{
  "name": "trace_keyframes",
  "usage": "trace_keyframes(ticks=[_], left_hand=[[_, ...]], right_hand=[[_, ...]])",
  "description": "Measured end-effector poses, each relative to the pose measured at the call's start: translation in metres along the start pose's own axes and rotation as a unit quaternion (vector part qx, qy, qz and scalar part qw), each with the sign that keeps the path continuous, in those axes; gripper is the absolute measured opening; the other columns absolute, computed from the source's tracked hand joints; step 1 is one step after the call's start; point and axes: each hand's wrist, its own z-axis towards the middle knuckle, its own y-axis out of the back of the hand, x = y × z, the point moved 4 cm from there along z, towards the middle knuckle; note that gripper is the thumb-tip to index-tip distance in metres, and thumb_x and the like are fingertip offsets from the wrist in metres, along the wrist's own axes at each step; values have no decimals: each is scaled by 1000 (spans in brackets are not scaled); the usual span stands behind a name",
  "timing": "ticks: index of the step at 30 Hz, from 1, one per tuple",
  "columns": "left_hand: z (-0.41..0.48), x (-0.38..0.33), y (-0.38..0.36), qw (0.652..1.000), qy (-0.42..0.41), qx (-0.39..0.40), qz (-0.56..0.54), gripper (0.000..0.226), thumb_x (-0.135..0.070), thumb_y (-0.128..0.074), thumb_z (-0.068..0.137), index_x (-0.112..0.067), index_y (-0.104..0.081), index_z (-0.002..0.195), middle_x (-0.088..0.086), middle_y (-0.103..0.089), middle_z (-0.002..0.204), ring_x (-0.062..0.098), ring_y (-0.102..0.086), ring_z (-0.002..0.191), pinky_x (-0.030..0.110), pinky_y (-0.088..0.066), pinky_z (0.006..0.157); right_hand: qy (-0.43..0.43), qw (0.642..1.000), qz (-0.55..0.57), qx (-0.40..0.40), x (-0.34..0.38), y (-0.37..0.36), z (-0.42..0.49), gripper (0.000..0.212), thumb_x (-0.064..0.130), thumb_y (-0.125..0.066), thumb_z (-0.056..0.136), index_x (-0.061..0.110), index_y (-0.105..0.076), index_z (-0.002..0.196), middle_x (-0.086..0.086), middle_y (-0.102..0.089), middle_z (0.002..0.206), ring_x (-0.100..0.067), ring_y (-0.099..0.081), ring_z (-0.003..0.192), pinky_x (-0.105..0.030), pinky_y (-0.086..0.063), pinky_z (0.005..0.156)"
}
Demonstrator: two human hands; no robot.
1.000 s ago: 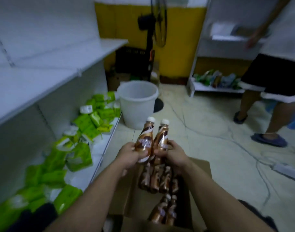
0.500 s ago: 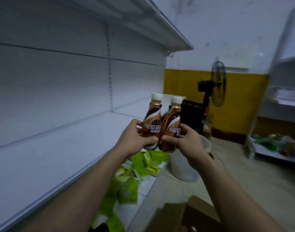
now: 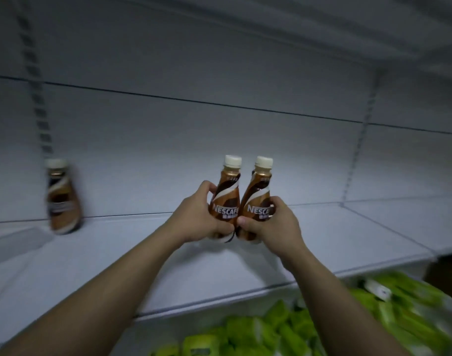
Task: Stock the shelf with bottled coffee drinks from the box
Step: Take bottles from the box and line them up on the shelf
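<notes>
Shelf [image 3: 322,242]: white painted metal by look, smooth, matt, faint sheen toward back edge. Back panel [image 3: 219,73]: same white finish, flat. Slotted uprights [image 3: 37,98]: pale metal. Left bottle [image 3: 226,199] and right bottle [image 3: 258,201]: plastic, glossy brown-and-white wrap labels, matt cream plastic caps. Third bottle [image 3: 61,199] near shelf's left end: same glossy wrap, blurred. Green packets [image 3: 284,330] below shelf's front edge: shiny film, blurred. Left hand [image 3: 199,217], right hand [image 3: 273,224]: bare skin.
</notes>
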Motion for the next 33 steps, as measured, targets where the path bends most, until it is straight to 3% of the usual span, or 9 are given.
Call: trace_keyframes(ticks=[6,9,15,19,23,25,29,33], left_hand=[[-22,83,90,990,57,-89,92,67,-37,-86,50,-36,-43,102,-14,-61,86,1,-61,72,20,-45,57],[-24,111,112,978,69,-150,128,67,-40,-85,45,-35,-49,102,-10,-59,97,5,-59,80,23,-48,64],[-16,143,121,966,55,-214,139,72,-41,-81,57,-37,-46,120,-10,-61,108,11,-61,95,38,-54,82],[-13,153,127,949,89,-260,153,80,-37,-80,66,-37,-36,133,-6,-47,114,16,-55,103,29,-44,87],[-13,165,130,934,106,-281,195,76,-46,-76,68,-36,-37,133,-7,-52,116,13,-53,105,24,-35,83],[-15,166,133,924,112,-301,208,69,-50,-75,69,-35,-42,127,-10,-55,113,10,-53,105,23,-33,82],[-17,165,133,920,113,-313,209,68,-47,-75,72,-37,-40,129,-13,-56,115,8,-53,106,23,-34,83],[-18,162,134,925,109,-309,191,65,-45,-74,75,-38,-40,130,-14,-58,113,7,-55,106,26,-42,89]], right_hand=[[0,995,8,94,17,-138,12,53,36,-89,58,28,-58,100,11,-70,95,-8,-66,87,-33,-54,78],[-2,991,-21,129,21,-181,21,59,34,-90,57,23,-55,103,8,-68,100,-13,-65,92,-38,-54,83],[24,985,-98,140,26,-224,50,68,37,-92,53,22,-52,106,6,-66,102,-13,-63,90,-30,-51,73],[21,977,-133,164,37,-246,68,73,40,-91,54,22,-51,112,2,-63,110,-19,-62,98,-39,-52,85],[43,978,-119,164,30,-258,69,71,44,-88,56,25,-51,114,5,-62,109,-16,-62,98,-38,-53,86],[69,979,-94,169,28,-259,63,63,44,-86,61,30,-52,112,11,-62,106,-10,-62,96,-33,-54,83],[89,970,-8,224,25,-249,54,52,29,-84,68,43,-56,109,24,-67,103,10,-62,93,-8,-46,70],[85,972,6,217,22,-246,52,52,31,-85,69,42,-57,112,21,-66,105,6,-62,92,-7,-45,71]])
